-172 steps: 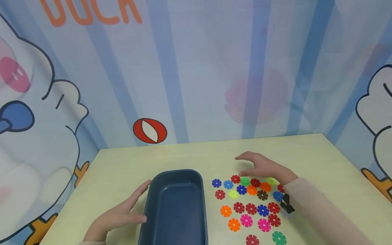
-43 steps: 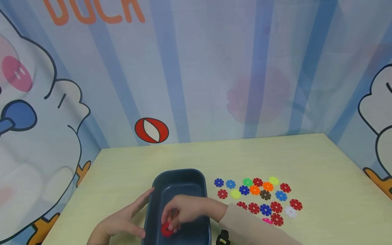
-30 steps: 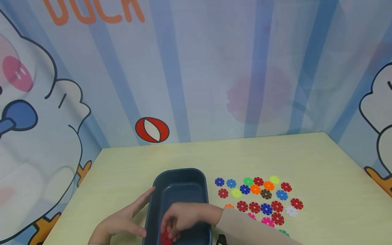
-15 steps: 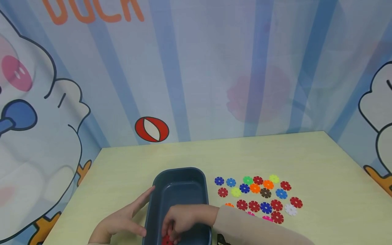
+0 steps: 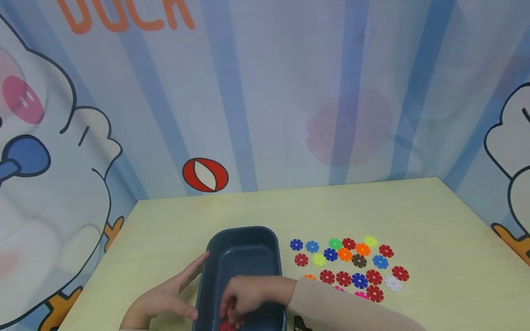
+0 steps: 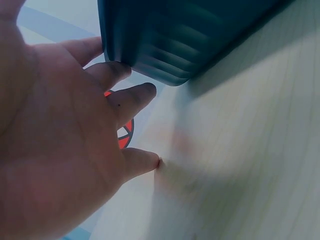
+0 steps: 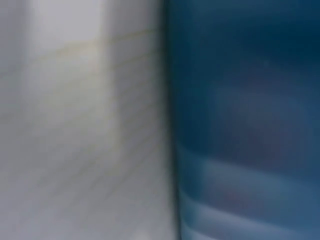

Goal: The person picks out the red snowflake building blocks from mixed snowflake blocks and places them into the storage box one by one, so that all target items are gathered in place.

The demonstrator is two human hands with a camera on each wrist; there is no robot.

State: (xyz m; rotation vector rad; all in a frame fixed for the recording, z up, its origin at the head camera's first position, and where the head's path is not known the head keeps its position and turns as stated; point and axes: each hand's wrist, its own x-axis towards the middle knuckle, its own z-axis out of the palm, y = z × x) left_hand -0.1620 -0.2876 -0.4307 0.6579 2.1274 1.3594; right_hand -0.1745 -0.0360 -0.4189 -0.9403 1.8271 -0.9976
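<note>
A dark blue rectangular tray (image 5: pixel 248 266) stands on the table. My right hand (image 5: pixel 244 296) reaches down inside it, its curled fingers and thumb pinching a red notched plastic disc (image 5: pixel 226 326) low over the tray floor. The hand covers part of that disc. My left hand (image 5: pixel 167 294) is spread along the tray's left side, with fingertips right at the outer wall. In the left wrist view, the left hand (image 6: pixel 65 130) shows straight, parted fingers, some against the tray's ribbed side (image 6: pixel 165 45). Only a blurred tray wall (image 7: pixel 240 120) fills half the right wrist view.
Several notched discs in red, blue, orange, green and other colours, among them a brown disc (image 5: pixel 359 260) and a white disc (image 5: pixel 393 283), lie flat right of the tray. My right sleeve (image 5: pixel 348 305) hides some near ones. A printed cloth (image 5: pixel 285 92) rises behind the table (image 5: pixel 174 220).
My right hand has come from the far row of discs into the tray with a red disc, then sunk lower there. During the last half second little moved. The left hand stays beside the tray.
</note>
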